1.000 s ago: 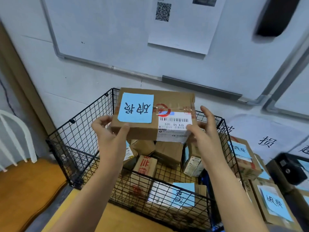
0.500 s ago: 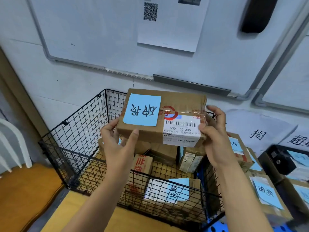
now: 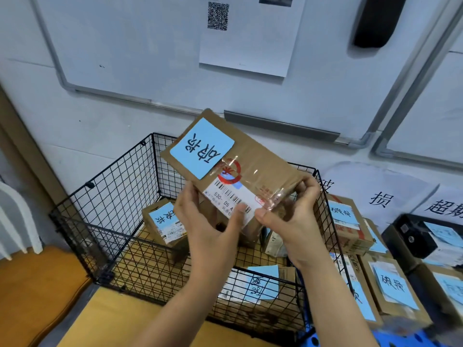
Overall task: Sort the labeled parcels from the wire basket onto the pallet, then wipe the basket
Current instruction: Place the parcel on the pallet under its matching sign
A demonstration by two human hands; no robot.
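Above wire basket | left hand and right hand grip tilted parcel (blue label up)

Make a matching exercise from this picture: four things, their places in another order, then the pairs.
1 brown cardboard parcel with barcode label
2 white paper sheet with QR code
3 black wire basket
4 white chair

a at the left edge
b on the whiteboard
c gripped by left hand and right hand
d below the hands

Pairs: 1-c, 2-b, 3-d, 4-a

Open basket floor left of parcels
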